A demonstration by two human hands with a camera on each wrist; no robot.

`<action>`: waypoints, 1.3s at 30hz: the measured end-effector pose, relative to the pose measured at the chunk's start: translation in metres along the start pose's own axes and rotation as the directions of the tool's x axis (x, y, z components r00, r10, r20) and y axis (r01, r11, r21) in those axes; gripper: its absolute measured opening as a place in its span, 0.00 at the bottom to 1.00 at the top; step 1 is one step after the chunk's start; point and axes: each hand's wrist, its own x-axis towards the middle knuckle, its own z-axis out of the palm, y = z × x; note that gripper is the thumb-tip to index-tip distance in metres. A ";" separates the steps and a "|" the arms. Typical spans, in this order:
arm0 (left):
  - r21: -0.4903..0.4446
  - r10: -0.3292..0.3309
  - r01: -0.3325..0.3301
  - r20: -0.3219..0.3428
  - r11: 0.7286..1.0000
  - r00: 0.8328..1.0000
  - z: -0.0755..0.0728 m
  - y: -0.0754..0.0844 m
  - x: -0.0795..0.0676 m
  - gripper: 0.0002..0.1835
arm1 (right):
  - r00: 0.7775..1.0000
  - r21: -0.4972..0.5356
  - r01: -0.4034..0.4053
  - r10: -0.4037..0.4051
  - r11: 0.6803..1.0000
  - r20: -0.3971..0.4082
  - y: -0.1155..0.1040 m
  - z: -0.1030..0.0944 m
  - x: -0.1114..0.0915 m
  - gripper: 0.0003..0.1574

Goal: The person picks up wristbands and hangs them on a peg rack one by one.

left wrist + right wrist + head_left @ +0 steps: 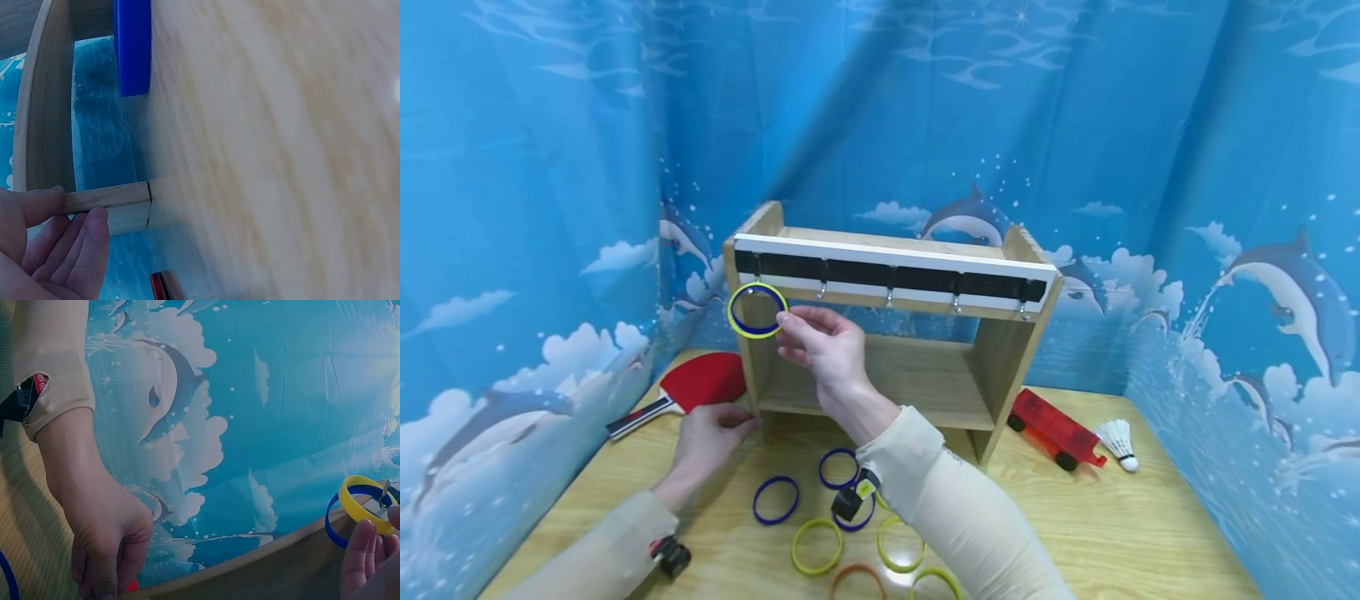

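My right hand point(835, 354) pinches a yellow ring point(735, 322) at the leftmost hook point(757, 265) of a small wooden shelf point(1017, 362). A blue ring point(335, 532) lies right against the yellow one; whether my fingers also hold it cannot be seen. In the right wrist view, the metal hook point(384, 492) shows within the rings. Low on the shelf's left side, my left hand point(711, 442) grips the front edge of the side panel point(106, 197) between thumb and fingers.
Blue rings point(776, 501), yellow rings point(817, 547) and an orange ring point(857, 568) lie on the table before the shelf. A red table tennis paddle point(707, 379) is at left; a red toy cart point(1054, 427) and a shuttlecock point(1118, 443) are at right.
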 end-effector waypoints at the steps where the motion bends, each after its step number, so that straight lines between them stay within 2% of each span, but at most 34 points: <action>1: 0.001 0.000 0.000 0.001 1.000 1.000 0.000 0.000 0.000 0.07 | 1.000 -0.004 0.004 -0.004 1.000 -0.002 0.000 0.000 0.000 0.08; 7: 0.012 0.000 0.000 -0.006 1.000 1.000 0.001 0.000 0.000 0.07 | 1.000 -0.003 0.013 -0.013 1.000 0.011 0.001 0.000 -0.001 0.08; 15: 0.013 0.005 -0.005 -0.005 1.000 1.000 0.001 0.000 0.001 0.07 | 0.999 -0.038 0.007 -0.006 0.999 0.034 -0.001 -0.006 -0.005 0.21; 19: 0.020 0.000 0.000 -0.004 1.000 1.000 0.000 -0.001 0.002 0.07 | 0.999 -0.063 0.019 -0.016 0.998 0.046 -0.004 -0.012 -0.009 0.18; 23: 0.018 -0.011 0.011 -0.002 1.000 1.000 0.001 0.000 0.003 0.08 | 0.996 -0.127 0.048 -0.037 0.991 0.087 -0.009 -0.029 -0.018 0.14; 27: 0.015 -0.011 0.011 -0.005 1.000 1.000 0.001 0.002 0.003 0.08 | 0.990 -0.217 0.082 -0.053 0.973 0.133 -0.012 -0.063 -0.032 0.10; 31: 0.015 -0.002 0.002 -0.013 1.000 1.000 0.002 0.003 0.003 0.08 | 0.986 -0.354 0.087 -0.029 0.931 0.165 -0.013 -0.113 -0.048 0.16; 35: 0.012 -0.014 0.014 -0.013 1.000 1.000 0.002 0.003 0.002 0.08 | 0.978 -0.546 0.040 0.079 0.837 0.192 -0.011 -0.174 -0.065 0.23; 37: 0.013 -0.029 0.029 -0.010 1.000 1.000 0.002 0.002 0.001 0.08 | 0.963 -0.619 0.014 0.156 0.786 0.221 -0.007 -0.206 -0.077 0.25; 39: 0.011 -0.041 0.041 -0.002 0.999 0.999 0.002 0.002 0.000 0.08 | 0.937 -0.666 -0.010 0.239 0.746 0.253 -0.002 -0.235 -0.093 0.27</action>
